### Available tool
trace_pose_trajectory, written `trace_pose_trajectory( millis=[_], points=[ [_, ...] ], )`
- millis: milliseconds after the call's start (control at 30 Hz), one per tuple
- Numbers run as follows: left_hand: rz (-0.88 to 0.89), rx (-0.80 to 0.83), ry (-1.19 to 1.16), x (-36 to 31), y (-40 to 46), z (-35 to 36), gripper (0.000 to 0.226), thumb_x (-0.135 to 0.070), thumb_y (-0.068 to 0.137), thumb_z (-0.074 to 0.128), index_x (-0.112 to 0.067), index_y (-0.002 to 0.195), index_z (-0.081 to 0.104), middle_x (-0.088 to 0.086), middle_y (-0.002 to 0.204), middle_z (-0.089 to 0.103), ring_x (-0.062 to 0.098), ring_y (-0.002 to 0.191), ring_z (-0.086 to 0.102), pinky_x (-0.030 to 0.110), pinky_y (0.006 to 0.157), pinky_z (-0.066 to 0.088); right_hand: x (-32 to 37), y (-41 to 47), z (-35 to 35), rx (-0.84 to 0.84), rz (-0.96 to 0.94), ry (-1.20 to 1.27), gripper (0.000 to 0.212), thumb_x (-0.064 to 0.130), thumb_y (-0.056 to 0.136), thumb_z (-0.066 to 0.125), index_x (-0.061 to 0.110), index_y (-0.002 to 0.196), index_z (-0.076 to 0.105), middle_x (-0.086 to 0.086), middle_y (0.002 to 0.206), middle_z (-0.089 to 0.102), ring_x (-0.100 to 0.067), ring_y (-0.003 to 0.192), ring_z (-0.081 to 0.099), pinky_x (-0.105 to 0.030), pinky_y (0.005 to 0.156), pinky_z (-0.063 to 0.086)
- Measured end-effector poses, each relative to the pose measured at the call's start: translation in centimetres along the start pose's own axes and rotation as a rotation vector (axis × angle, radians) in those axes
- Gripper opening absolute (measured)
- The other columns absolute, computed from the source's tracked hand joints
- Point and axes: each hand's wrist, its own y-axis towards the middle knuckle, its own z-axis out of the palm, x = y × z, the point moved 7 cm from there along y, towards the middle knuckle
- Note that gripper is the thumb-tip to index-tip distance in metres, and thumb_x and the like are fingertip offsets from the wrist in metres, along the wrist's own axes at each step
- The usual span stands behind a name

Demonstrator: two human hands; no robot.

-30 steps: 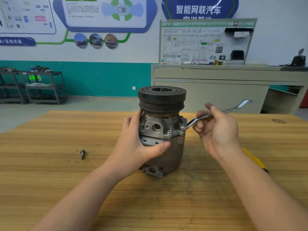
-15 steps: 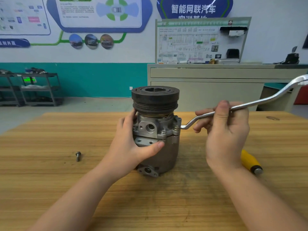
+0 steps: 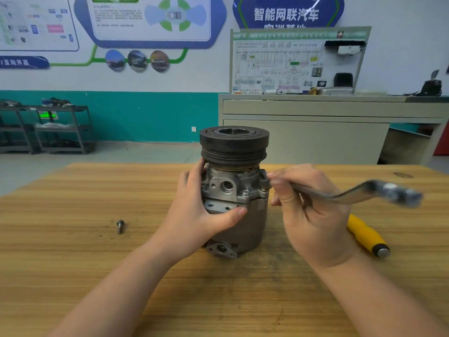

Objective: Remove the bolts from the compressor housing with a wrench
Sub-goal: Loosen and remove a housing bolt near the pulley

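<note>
Clamped round the compressor housing (image 3: 239, 205) is the left hand (image 3: 194, 212), thumb laid across its front. The wrench (image 3: 345, 193) is pinched by the right hand (image 3: 313, 215), its near end held at the housing's upper right flange; the far end is blurred. The housing is stood upright on the worktop (image 3: 73, 251), a loose bolt (image 3: 120, 226) lying well to its left and a yellow handle (image 3: 366, 235) behind the right hand.
</note>
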Motion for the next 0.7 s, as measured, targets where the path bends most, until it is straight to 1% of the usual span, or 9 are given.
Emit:
trace_pose_trajectory(
  millis=[67, 133, 167, 233, 267, 333, 467, 567, 700],
  points=[
    [-0.001, -0.019, -0.022, 0.2, 0.1, 0.1, 0.105, -0.076, 0.051, 0.070, -0.060, 0.132, 0.005, -0.027, 0.126, 0.032, -0.013, 0.122, 0.033, 0.005, 0.096, 0.032, 0.8, -0.3, 0.8, 0.076, -0.099, -0.081, 0.020, 0.011, 0.089, 0.065, -0.008, 0.085, 0.067, -0.017, 0.077, 0.066, -0.013, 0.071, 0.061, -0.017, 0.070, 0.052],
    [-0.023, -0.041, -0.057, 0.6, 0.1, 0.2, 0.127, -0.077, 0.047, 0.070, -0.046, 0.143, -0.007, -0.016, 0.134, 0.033, -0.003, 0.128, 0.034, 0.012, 0.106, 0.028, 1.4, -0.7, 1.8, 0.145, -0.183, -0.128, 0.010, 0.002, 0.080, 0.071, -0.004, 0.087, 0.067, -0.017, 0.078, 0.066, -0.019, 0.072, 0.061, -0.023, 0.066, 0.052],
    [-0.035, -0.036, -0.074, 0.7, 0.0, 0.3, 0.133, -0.078, 0.048, 0.070, -0.044, 0.144, -0.016, -0.014, 0.138, 0.032, -0.003, 0.130, 0.033, 0.011, 0.106, 0.026, 1.4, -0.8, 1.9, 0.148, -0.207, -0.122, 0.010, 0.004, 0.083, 0.069, 0.000, 0.090, 0.063, -0.017, 0.078, 0.066, -0.020, 0.070, 0.060, -0.026, 0.063, 0.050],
    [-0.027, -0.025, -0.089, 0.6, -0.1, 0.4, 0.132, -0.076, 0.052, 0.071, -0.051, 0.138, -0.026, -0.014, 0.139, 0.030, -0.006, 0.131, 0.030, 0.016, 0.108, 0.024, 1.0, -0.6, 1.2, 0.070, -0.151, -0.057, 0.012, 0.018, 0.097, 0.054, 0.008, 0.091, 0.055, -0.011, 0.080, 0.063, -0.016, 0.069, 0.058, -0.022, 0.063, 0.048],
    [-0.019, -0.021, -0.084, 0.5, -0.2, 0.3, 0.129, -0.076, 0.053, 0.070, -0.055, 0.136, -0.026, -0.017, 0.137, 0.029, -0.010, 0.129, 0.029, 0.017, 0.107, 0.024, 0.4, -0.5, 0.7, -0.001, -0.064, 0.020, 0.018, 0.025, 0.101, 0.045, 0.014, 0.091, 0.054, -0.007, 0.080, 0.061, -0.013, 0.067, 0.057, -0.019, 0.062, 0.046],
    [-0.011, -0.009, -0.062, 0.3, -0.2, 0.3, 0.125, -0.076, 0.054, 0.068, -0.057, 0.139, -0.022, -0.027, 0.128, 0.026, -0.024, 0.120, 0.023, 0.009, 0.098, 0.023, -1.2, -0.5, -0.5, -0.184, 0.160, 0.191, 0.020, 0.027, 0.103, 0.036, 0.024, 0.090, 0.050, -0.002, 0.077, 0.062, -0.012, 0.056, 0.054, -0.021, 0.055, 0.044],
    [-0.015, -0.004, -0.052, 0.3, -0.1, 0.3, 0.123, -0.071, 0.054, 0.068, -0.054, 0.142, -0.017, -0.022, 0.126, 0.029, -0.030, 0.112, 0.021, 0.003, 0.088, 0.024, -5.6, -1.8, -1.0, -0.473, 0.664, 0.493, 0.017, 0.013, 0.100, 0.029, 0.018, 0.088, 0.041, -0.002, 0.062, 0.066, -0.017, 0.038, 0.046, -0.020, 0.044, 0.037],
    [-0.016, -0.006, -0.057, 0.4, -0.2, 0.3, 0.124, -0.073, 0.054, 0.068, -0.054, 0.142, -0.017, -0.032, 0.123, 0.023, -0.030, 0.113, 0.022, 0.003, 0.088, 0.024, -8.7, -2.3, 0.0, -0.515, 0.984, 0.720, 0.019, 0.009, 0.103, 0.027, 0.015, 0.093, 0.042, -0.004, 0.054, 0.061, -0.016, 0.034, 0.042, -0.017, 0.041, 0.035],
    [-0.017, -0.022, -0.065, 0.4, -0.2, 0.2, 0.123, -0.072, 0.053, 0.069, -0.054, 0.144, -0.012, -0.034, 0.123, 0.023, -0.030, 0.113, 0.022, 0.005, 0.089, 0.024, -10.3, -1.8, 1.4, -0.408, 1.159, 0.840, 0.021, 0.021, 0.106, 0.028, 0.012, 0.096, 0.045, -0.004, 0.053, 0.060, -0.014, 0.037, 0.047, -0.017, 0.040, 0.038]
  ],
)
